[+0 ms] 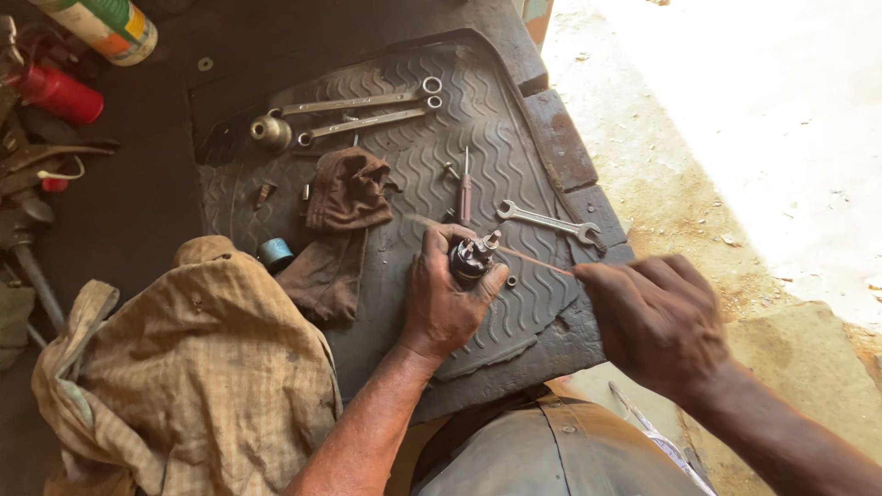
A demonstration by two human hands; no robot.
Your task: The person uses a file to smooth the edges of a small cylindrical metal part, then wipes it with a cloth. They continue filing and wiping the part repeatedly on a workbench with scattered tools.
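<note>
- The left hand (447, 303) is wrapped around a small round black metal part with shiny studs on top (471, 258), holding it tight just above the dark ribbed rubber mat (514, 147) on the bench
- The right hand (654, 317) is closed, pinching a thin reddish wire (533, 261); the wire runs from its fingers over to the top of the black part
- Just past the left hand lies a small red-handled screwdriver (466, 195), and beside that a flat silver open-end spanner (548, 221)
- Off to the left of the left hand lies a crumpled brown rag (342, 220), with a little blue roll of tape (275, 252) next to it
- Far past both hands lie two long silver ring spanners (372, 110) and a round metal socket (272, 132)
- A checked tan cloth (193, 367) is heaped near the left arm
</note>
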